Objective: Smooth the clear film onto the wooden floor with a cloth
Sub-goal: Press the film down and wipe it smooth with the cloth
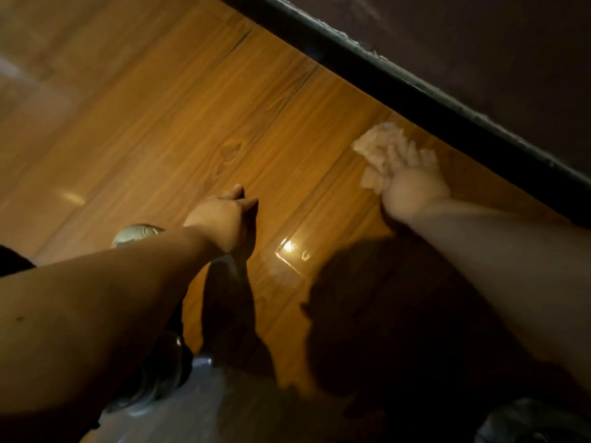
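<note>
A pale crumpled cloth (377, 145) lies on the wooden floor (179, 123) close to the dark baseboard. My right hand (412, 180) presses down on the cloth with its fingers spread over it. Clear film (319, 199) covers the planks; its glossy edge and corner catch the light near the middle. My left hand (224, 215) rests on the floor to the left of the film's edge, knuckles up, fingers bent under and partly hidden. The frame is blurred.
A dark baseboard (447, 100) runs diagonally across the upper right, with a dark wall above it. A roll-like round object (137, 235) sits behind my left forearm. Dark shadows of my arms fall over the lower floor. A dark shape (527, 423) sits at the bottom right.
</note>
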